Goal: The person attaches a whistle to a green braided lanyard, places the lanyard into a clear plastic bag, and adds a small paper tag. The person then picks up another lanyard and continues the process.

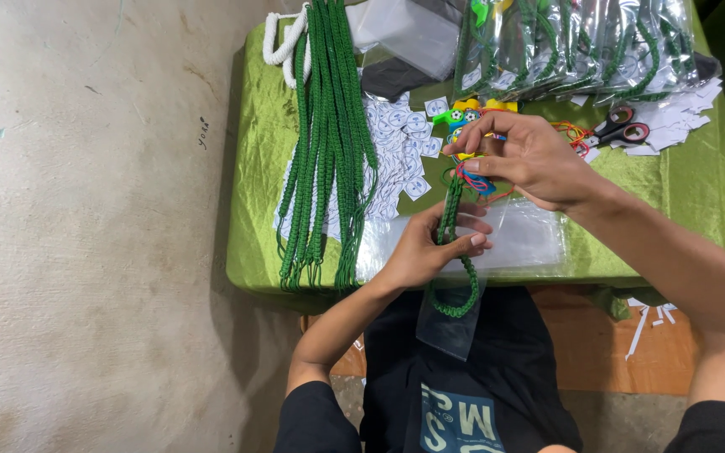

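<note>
My left hand (430,245) grips a green braided cord (456,289) together with a clear plastic sleeve (451,329) that hangs over the table's front edge. My right hand (530,155) pinches the cord's upper end, where a red and blue band (473,179) and a small colourful whistle (463,144) sit. The cord's looped lower end lies inside the sleeve, over my lap.
A low table with a green cloth (698,193) carries a bundle of green braided cords (327,143) draped over its left front, scattered small white paper tags (400,143), clear sleeves (522,239), scissors with red and black handles (623,127), and bagged finished cords (581,42) at the back.
</note>
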